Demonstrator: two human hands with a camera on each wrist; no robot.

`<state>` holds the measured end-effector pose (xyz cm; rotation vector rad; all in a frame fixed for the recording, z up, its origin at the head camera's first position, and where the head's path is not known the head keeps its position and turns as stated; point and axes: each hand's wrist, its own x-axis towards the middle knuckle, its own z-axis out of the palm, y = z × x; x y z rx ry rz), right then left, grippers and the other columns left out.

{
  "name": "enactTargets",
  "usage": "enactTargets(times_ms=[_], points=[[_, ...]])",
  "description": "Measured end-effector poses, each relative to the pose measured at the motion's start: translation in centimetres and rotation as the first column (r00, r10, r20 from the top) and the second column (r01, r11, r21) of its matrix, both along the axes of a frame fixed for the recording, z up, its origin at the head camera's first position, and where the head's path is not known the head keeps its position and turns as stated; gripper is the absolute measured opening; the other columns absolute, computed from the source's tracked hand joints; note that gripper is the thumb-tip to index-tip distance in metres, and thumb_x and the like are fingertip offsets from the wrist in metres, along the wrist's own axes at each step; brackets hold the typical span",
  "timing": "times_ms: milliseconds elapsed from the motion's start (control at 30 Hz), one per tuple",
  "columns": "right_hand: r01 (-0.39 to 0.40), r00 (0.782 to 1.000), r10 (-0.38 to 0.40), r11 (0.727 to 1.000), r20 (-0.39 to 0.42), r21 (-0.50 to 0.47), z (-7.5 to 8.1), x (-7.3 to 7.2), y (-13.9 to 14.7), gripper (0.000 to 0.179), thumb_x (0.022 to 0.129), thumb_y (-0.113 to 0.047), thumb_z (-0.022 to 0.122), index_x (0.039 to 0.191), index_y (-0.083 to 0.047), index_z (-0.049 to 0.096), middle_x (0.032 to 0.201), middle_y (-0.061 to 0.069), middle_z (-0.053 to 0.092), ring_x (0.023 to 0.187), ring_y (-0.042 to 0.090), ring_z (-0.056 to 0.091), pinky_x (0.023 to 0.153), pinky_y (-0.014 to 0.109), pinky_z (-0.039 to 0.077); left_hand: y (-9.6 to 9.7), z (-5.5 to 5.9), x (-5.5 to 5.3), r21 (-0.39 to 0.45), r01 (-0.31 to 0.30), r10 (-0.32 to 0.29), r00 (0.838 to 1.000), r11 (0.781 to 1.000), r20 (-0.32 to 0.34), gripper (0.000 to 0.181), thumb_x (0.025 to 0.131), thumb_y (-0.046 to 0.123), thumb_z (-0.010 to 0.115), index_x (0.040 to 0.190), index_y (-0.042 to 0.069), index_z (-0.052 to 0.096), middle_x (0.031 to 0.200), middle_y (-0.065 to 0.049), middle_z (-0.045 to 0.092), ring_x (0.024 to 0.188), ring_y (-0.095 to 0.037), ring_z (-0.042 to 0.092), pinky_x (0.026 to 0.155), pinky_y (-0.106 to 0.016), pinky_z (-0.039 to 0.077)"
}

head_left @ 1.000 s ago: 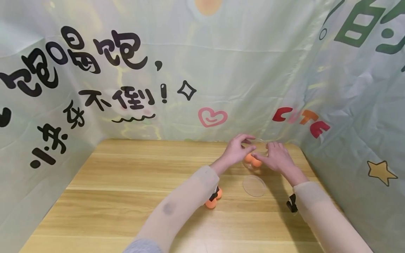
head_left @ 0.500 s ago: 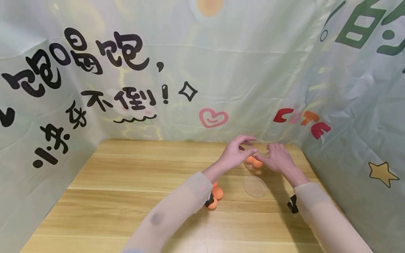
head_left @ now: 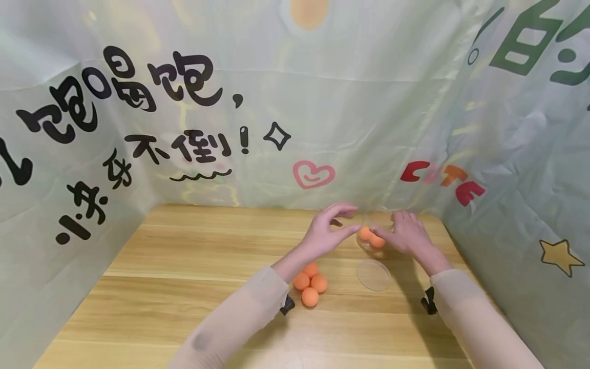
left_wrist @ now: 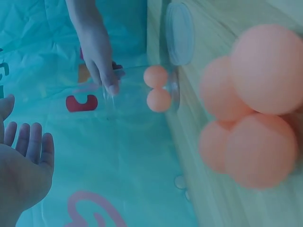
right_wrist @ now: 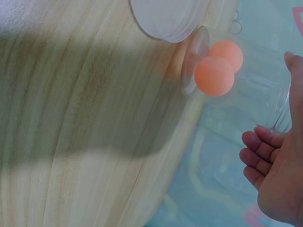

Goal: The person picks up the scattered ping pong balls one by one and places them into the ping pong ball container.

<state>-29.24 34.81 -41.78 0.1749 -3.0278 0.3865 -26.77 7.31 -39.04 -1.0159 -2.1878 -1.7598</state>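
Observation:
A clear plastic jar [right_wrist: 260, 80] stands upright at the table's far right, with two orange balls [right_wrist: 214, 75] at its bottom. My right hand [head_left: 409, 233] holds the jar near its top rim, thumb on the near side. To the left of the jar is my left hand [head_left: 322, 233], fingers and thumb spread and holding nothing; the left wrist view shows its palm [left_wrist: 26, 172] apart from the jar. A clear round lid [head_left: 374, 274] lies flat on the table in front of the jar. Several loose orange balls [head_left: 310, 296] sit in a cluster below my left forearm.
The wooden table [head_left: 184, 287] is enclosed by a printed cloth backdrop [head_left: 258, 102] at the back and sides. The jar is close to the table's back edge. Black wrist mounts [head_left: 429, 301] hang under the sleeves.
My left hand has let go of the jar's rim and moved left, uncovering the loose ball cluster. The right hand stays at the jar. The view has shifted slightly.

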Motion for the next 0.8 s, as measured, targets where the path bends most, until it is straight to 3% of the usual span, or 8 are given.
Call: enactTargets(times_ms=[200, 633, 800], points=[[0.003, 1.0, -0.003, 1.0, -0.002, -0.014, -0.1, 0.1, 0.0, 0.101, 0.093, -0.077, 0.053, 0.132, 0.016, 0.05, 0.129, 0.036, 0.053, 0.121, 0.053, 0.044, 0.103, 0.068, 0.037, -2.0, -1.0, 0.9, 0.022, 0.004, -0.005, 1.0, 1.0, 0.024, 0.041, 0.097, 0.018, 0.077, 0.136, 0.015, 0.065, 0.132, 0.0, 0.066, 0.118, -0.013, 0.064, 0.096, -0.047, 0.057], [-0.002, 1.0, 0.002, 1.0, -0.013, -0.014, -0.2, 0.1, 0.0, 0.097, 0.094, -0.076, 0.054, 0.129, 0.014, 0.051, 0.127, 0.035, 0.053, 0.119, 0.051, 0.044, 0.103, 0.067, 0.036, -4.7, -2.9, 2.9, 0.036, -0.001, -0.002, 0.998, 0.999, 0.07, 0.042, 0.096, 0.014, 0.077, 0.137, 0.011, 0.065, 0.135, -0.006, 0.064, 0.121, -0.019, 0.063, 0.098, -0.052, 0.055], [-0.009, 1.0, 0.009, 1.0, -0.007, -0.013, -0.2, 0.0, 0.1, 0.098, 0.094, -0.077, 0.053, 0.129, 0.015, 0.051, 0.126, 0.034, 0.053, 0.118, 0.051, 0.044, 0.103, 0.067, 0.036, -5.8, -3.7, 3.5, 0.03, -0.017, 0.016, 0.998, 0.999, 0.065, 0.041, 0.095, 0.014, 0.078, 0.135, 0.015, 0.066, 0.136, 0.0, 0.064, 0.12, -0.018, 0.064, 0.097, -0.046, 0.055]])
